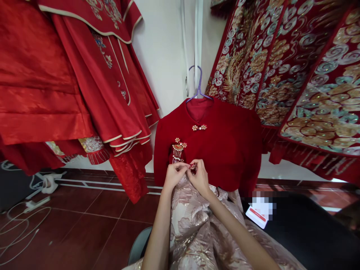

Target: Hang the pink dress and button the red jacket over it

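Observation:
A dark red velvet jacket (222,146) hangs in front of me on a purple hanger (199,84). At its collar sits a beaded flower frog button (199,128). Lower on the front is a gold brooch (177,150) with hanging bead strands. My left hand (177,174) is closed in a pinch at the jacket's lower front edge. Facing it, my right hand (199,178) also pinches, its fingertips almost meeting the left ones. Another beaded flower button (193,167) shows by the right fingers. What lies between the fingertips is too small to tell.
Pale shiny patterned fabric (194,225) drapes below the jacket. Red garments (92,75) hang at left, embroidered ones (270,75) at right. A lit phone (257,215) rests on a black surface (306,232). White cables (25,225) and a power strip (37,204) lie on the tiled floor.

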{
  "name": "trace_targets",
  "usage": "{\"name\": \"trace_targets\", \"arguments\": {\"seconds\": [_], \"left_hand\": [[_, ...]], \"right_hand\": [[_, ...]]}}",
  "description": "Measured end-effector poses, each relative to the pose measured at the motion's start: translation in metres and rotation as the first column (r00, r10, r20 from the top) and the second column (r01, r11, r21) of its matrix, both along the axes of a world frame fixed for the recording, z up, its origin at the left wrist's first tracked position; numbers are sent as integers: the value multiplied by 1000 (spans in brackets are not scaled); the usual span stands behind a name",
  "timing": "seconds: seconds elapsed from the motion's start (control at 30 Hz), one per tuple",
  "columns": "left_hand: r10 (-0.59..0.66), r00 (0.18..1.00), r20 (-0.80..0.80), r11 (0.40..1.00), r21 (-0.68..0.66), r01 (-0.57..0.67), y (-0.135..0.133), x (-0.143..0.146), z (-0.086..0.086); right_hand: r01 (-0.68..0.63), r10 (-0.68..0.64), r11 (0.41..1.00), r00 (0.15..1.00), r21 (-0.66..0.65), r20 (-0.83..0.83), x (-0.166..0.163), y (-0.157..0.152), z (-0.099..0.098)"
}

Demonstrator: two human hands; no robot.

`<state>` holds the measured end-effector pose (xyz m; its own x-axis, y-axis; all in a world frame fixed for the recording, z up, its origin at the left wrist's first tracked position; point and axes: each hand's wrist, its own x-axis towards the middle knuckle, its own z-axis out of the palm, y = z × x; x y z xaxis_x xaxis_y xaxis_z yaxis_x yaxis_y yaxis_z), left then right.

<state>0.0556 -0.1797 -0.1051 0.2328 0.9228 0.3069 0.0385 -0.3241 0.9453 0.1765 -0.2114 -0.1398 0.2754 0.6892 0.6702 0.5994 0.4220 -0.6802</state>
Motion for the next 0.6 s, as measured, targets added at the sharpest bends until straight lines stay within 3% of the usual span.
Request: {"name": "trace_targets", "arguments": {"seconds": [0.23,0.37,0.47,0.6], "left_hand": [[191,903,385,975,-184,-128,18,15,34],[190,864,466,963,-259,-72,24,21,45],[148,848,510,961,-277,-1,24,23,46],[173,826,537,954,-299,-6,27,25,44]], "right_hand": [[94,-63,960,990,262,-123,1,-4,-3],[88,-60,964,991,252,-117,2,-4,-2],[83,-58,969,992,231,-116,2,-4,-2],[75,-49,973,991,216,-123,2,-3,-2]]}}
